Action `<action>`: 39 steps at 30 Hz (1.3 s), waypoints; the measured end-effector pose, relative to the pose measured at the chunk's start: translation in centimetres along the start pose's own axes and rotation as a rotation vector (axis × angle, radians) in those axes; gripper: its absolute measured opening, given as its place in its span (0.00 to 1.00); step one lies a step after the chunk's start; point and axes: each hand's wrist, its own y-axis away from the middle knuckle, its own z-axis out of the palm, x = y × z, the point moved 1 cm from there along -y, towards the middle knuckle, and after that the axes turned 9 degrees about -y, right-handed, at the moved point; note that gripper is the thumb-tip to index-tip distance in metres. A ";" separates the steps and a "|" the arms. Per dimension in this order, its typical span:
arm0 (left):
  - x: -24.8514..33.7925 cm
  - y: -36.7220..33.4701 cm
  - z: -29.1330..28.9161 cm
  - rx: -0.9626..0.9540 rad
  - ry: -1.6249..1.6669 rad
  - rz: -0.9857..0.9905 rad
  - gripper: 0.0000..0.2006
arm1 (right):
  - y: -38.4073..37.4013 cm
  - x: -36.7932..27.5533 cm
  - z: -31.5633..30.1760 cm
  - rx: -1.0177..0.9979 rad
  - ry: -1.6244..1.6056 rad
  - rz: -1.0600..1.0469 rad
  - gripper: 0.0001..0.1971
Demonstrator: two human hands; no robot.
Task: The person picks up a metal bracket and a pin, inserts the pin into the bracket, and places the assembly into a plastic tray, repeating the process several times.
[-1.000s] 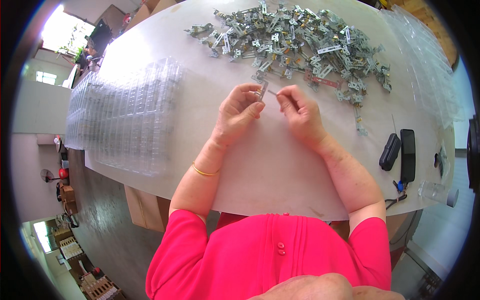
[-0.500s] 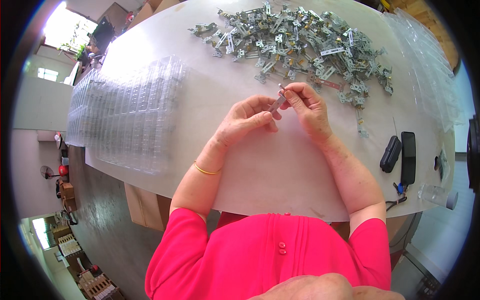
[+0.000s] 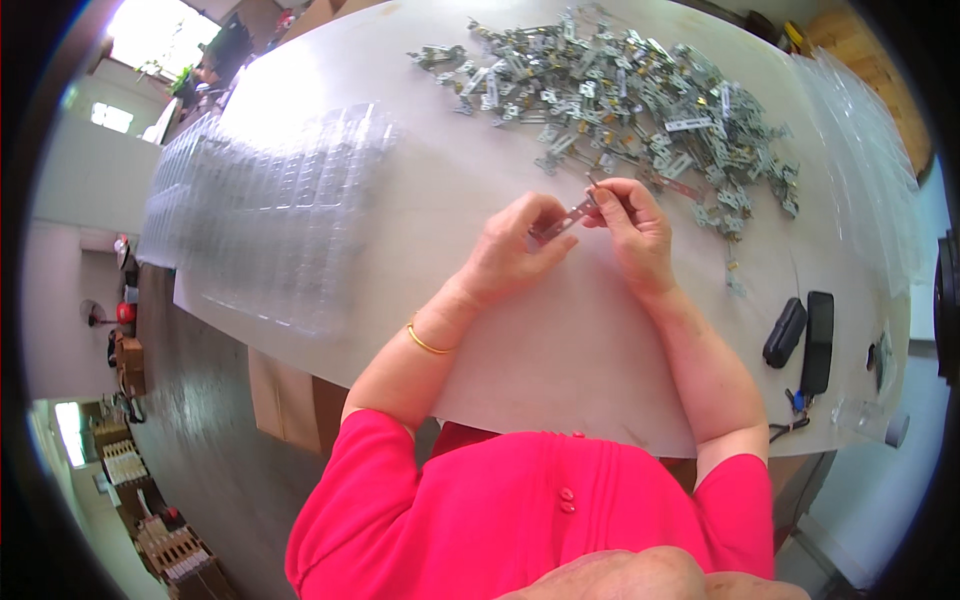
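A slim silver metal bracket with holes along it (image 3: 574, 217) is held in front of me, tilted up to the right. My right hand (image 3: 638, 238) pinches its upper end between thumb and fingers; a thin pin-like tip sticks up there. Around the lower end curls my left hand (image 3: 503, 252), its thumb a little apart from the metal and its fingers partly hidden. Just beyond both hands lies a large pile of similar metal brackets (image 3: 620, 95), some with brass-coloured parts. A reddish strip (image 3: 676, 186) shows at the pile's near edge.
Clear plastic compartment trays (image 3: 270, 215) are stacked on the table's left. More clear plastic (image 3: 868, 165) lies at the far right. Nearer on the right are a black case (image 3: 785, 332), a phone (image 3: 818, 343), keys (image 3: 799, 400) and a clear bottle (image 3: 868, 420).
The view has shifted slightly. My left thumb has loosened from the bracket and spread, while more of the bracket's perforated face shows. My right hand keeps its pinch.
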 end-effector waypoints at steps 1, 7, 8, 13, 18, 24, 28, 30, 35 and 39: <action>-0.1 0.0 0.1 0.023 -0.028 0.020 0.15 | 0.0 -0.1 0.0 0.016 0.047 0.001 0.05; -0.4 0.1 0.9 0.108 -0.113 0.099 0.10 | 0.5 -0.1 -0.1 -0.004 0.090 0.011 0.05; -0.2 0.0 0.8 0.121 -0.112 0.120 0.09 | 0.5 0.0 -0.2 -0.038 0.077 0.011 0.05; -0.8 0.2 0.9 0.240 -0.150 0.164 0.08 | 0.3 0.6 -0.6 0.008 0.091 -0.101 0.05; -0.9 -0.1 0.5 0.302 -0.115 0.072 0.08 | 0.2 0.4 -1.1 -0.004 0.125 -0.078 0.06; 0.6 -0.3 -0.7 0.310 0.013 -0.005 0.08 | 0.1 0.4 -0.9 -0.026 0.151 -0.039 0.05; 2.5 -0.7 -3.0 0.324 0.049 0.007 0.07 | 0.3 0.3 -0.7 -0.020 0.101 -0.022 0.05; 3.0 -0.8 -4.9 0.355 0.053 -0.024 0.07 | 0.2 0.3 -0.7 -0.011 0.078 -0.014 0.05; 1.9 -0.8 -12.7 0.462 -0.213 -0.086 0.08 | 0.0 0.5 -1.2 -0.073 0.107 -0.015 0.04; -3.5 0.0 -20.4 0.544 -0.249 -0.256 0.08 | 0.3 0.8 -1.2 -0.058 0.100 -0.001 0.04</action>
